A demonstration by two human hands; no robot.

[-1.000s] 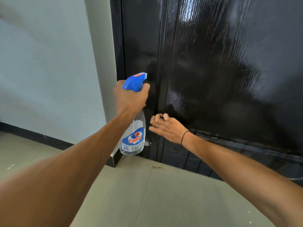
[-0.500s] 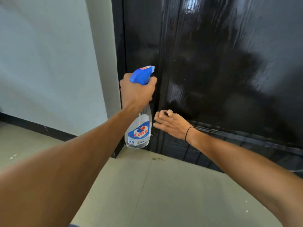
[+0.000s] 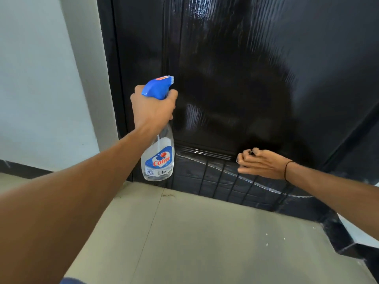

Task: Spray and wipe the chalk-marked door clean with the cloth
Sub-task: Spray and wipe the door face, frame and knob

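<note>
A: Left hand [image 3: 153,108] grips bottle [image 3: 158,158] neck, nozzle toward door [image 3: 235,78].
B: Right hand [image 3: 261,165], fingers curled on something dark at lower panel; cloth indistinct.

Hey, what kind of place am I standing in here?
Probably a home or flat entrance: a glossy black door in its frame, a plain pale wall with dark skirting, and a tiled floor.

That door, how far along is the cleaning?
Done: the upper panel of the door gleams, no chalk visible. In hand: the left hand holds the spray bottle aimed at it; the right hand pinches something small and dark. Left: white streaks cross the lower panel, unwiped.
</note>
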